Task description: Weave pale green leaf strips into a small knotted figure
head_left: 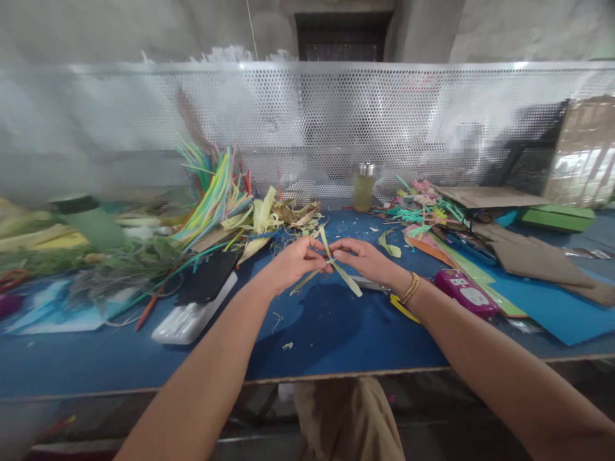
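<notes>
Strips of pale green corn husk [346, 280] cross each other between my hands above the blue table. My left hand [302, 261] pinches them near the crossing, with fingers closed. From the other side, my right hand [361, 257] meets them with thumb and forefinger drawn together at the same spot. The exact point of grip is partly hidden by the fingers. Scissors with yellow handles [403, 308] lie beneath my right wrist. Behind my hands rests a heap of dried husks [283, 218], and a loose husk piece [390, 244] lies to the right.
A black phone [207, 276] sits on a white case [195, 314] at left, near colourful pipe cleaners [216, 192]. A glass bottle [364, 187] stands at the back before a perforated metal panel [331, 121]. Rightward are a purple case [465, 293], cardboard [538, 261] and blue paper [557, 314].
</notes>
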The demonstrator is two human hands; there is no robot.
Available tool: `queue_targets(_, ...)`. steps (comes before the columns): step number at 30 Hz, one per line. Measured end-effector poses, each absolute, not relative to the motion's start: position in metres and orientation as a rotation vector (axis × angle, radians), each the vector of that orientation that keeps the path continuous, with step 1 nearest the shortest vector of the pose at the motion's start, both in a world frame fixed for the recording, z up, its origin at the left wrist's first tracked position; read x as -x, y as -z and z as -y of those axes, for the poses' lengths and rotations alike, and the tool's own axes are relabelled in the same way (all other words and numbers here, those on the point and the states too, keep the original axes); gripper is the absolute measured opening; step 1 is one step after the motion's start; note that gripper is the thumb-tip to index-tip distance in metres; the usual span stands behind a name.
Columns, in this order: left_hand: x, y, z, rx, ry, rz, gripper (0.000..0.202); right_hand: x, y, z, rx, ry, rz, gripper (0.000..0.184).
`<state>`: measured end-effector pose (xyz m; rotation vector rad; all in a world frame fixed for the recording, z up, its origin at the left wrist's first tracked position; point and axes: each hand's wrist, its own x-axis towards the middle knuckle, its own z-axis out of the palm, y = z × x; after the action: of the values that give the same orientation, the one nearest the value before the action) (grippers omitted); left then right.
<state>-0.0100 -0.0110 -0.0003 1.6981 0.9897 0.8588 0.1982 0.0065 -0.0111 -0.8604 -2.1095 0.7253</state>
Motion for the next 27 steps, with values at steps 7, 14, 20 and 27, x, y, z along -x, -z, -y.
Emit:
queue_targets(7,0.011,0.006,0.007,-1.699,-0.834,-1.049,0.026,-0.192,0.007,0.004,0.884,-0.786,2.153,0.013)
queue_targets(14,0.008,0.002,0.011,-1.721,-0.849,-1.1,0.031,-0.187,0.011,0.004,0.955,-0.751,2.073,0.008)
queue_targets(20,0.01,0.002,0.01,-1.718,-0.918,-1.076,0.038,-0.182,0.011,0.006,0.988,-0.774,1.987,0.01)
queue_targets(27,0.014,0.004,0.008,-1.86,-0.922,-1.139,0.029,-0.182,0.019,-0.001,1.015,-0.983,1.886,0.012)
